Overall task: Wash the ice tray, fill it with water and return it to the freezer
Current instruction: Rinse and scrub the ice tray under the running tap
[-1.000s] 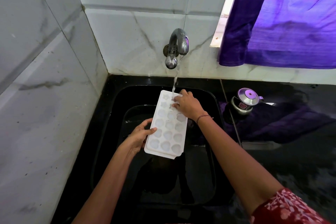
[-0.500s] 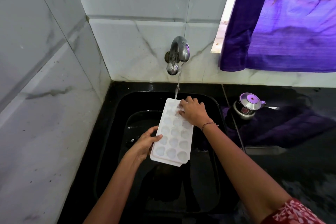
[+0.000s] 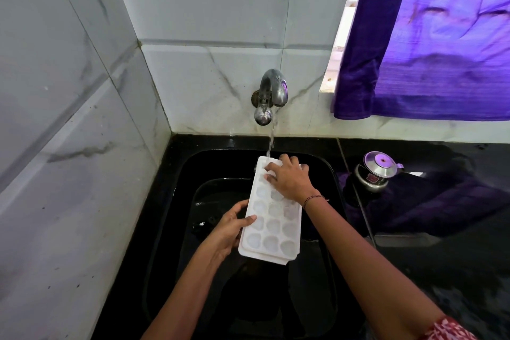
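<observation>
Ice tray, one; two hands

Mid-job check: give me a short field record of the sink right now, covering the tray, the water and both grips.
ice tray: white, cells up, held over the sink, far end under the stream
tap: running
left grip: holds the tray's left long edge, thumb on top
right grip: fingers laid on the far cells, in the water
counter: small steel pot right of the sink
</observation>
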